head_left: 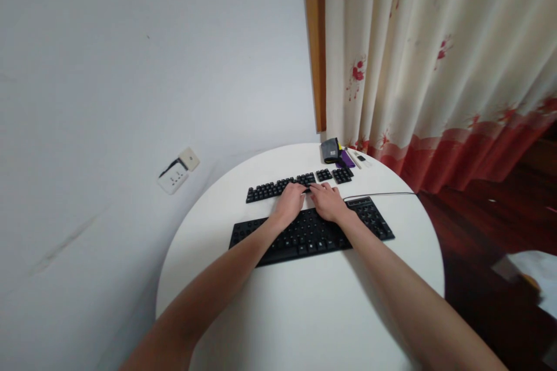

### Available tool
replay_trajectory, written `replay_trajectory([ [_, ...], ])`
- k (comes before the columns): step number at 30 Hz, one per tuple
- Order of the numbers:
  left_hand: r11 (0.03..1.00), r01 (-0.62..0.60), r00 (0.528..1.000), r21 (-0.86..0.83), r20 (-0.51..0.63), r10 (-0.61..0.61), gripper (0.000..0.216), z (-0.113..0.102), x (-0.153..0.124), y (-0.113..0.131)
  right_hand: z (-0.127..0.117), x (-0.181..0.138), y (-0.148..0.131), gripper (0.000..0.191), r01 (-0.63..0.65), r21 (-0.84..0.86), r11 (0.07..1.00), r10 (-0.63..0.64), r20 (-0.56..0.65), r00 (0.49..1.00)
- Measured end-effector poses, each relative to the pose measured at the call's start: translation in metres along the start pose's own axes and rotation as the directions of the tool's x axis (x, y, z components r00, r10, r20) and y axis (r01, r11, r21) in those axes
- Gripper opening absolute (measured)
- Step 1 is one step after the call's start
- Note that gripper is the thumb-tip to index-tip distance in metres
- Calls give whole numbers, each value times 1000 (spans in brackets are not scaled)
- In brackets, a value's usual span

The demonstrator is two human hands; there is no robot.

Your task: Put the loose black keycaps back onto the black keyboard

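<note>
A black keyboard [304, 232] lies on the white round table, with many of its key positions showing bare. Behind it, black keycaps [267, 190] stand grouped in blocks that follow a keyboard's layout. My left hand [290, 204] and my right hand [328, 202] meet over the gap between keyboard and keycaps. Their fingers are bent and close in from either side on small dark pieces, which look like keycaps, at the front of the main block. My fingers partly hide these pieces, and my wrists cover part of the keyboard.
At the table's [278, 313] back right lie a grey cloth [329, 151], a purple item [347, 159] and a thin stick-like tool [353, 158]. A cable [383, 193] runs off the right edge. A wall socket [173, 178] is at left, a curtain [418, 58] at right.
</note>
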State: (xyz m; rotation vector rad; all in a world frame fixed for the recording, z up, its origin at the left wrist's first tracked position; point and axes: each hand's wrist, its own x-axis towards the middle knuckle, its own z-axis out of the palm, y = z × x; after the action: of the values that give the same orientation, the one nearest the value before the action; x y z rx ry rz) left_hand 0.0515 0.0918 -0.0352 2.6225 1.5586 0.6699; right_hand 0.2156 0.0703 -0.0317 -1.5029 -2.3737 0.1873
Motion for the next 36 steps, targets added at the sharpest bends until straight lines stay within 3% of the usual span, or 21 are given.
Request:
replay_trajectory([
  [8, 999, 32, 999, -24, 17, -32, 26, -4, -4, 4, -8, 0, -2, 35, 12, -35, 999, -12, 8, 1000],
  [22, 970, 173, 983, -168, 93, -159, 12, -23, -16, -3, -14, 2, 8, 17, -109, 32, 994, 108, 10, 994],
  [26, 936, 224, 974, -272, 97, -205, 14, -38, -34, 11, -13, 1, 10, 15, -126, 67, 990, 126, 15, 992],
  [30, 879, 231, 970, -417, 168, -175, 14, -51, -62, 34, -11, 1, 11, 14, -148, 99, 984, 148, 15, 989],
  [36, 834, 282, 948, -474, 273, -165, 11, -49, -87, 51, -6, 2, 13, 12, -161, 122, 979, 161, 8, 987],
])
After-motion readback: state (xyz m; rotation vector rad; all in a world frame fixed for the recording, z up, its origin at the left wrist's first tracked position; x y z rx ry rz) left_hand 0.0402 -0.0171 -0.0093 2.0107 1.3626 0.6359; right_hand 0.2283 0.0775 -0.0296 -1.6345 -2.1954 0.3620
